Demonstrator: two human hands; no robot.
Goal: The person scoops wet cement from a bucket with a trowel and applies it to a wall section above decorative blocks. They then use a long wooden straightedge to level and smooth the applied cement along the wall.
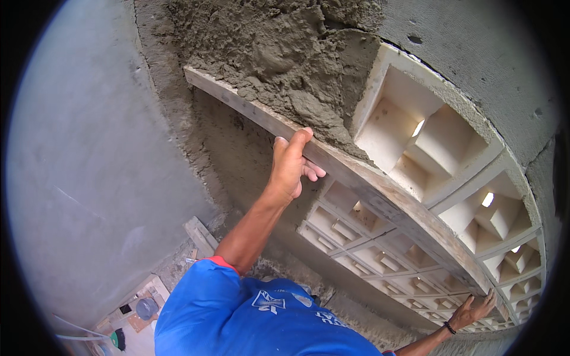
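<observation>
A long wooden straightedge board (389, 193) slants from the upper left to the lower right, lying across the wall. My left hand (290, 166) grips it near its upper-left part, thumb over the top edge and fingers curled beneath. Far along at the lower right, my right hand (474, 311) holds the board's other end, with a dark band on the wrist. Rough wet mortar (267, 50) is heaped along the board's upper edge and reaches the frame of a pale ventilation block (386, 133). Part of the wall behind the board is hidden.
More pale ventilation blocks (380, 261) continue below the board. A smooth grey wall (101, 148) meets this one at a rough corner on the left. Lower down lie a short wooden plank (200, 235), a round container (146, 308) and a green-and-black brush-like item (118, 339).
</observation>
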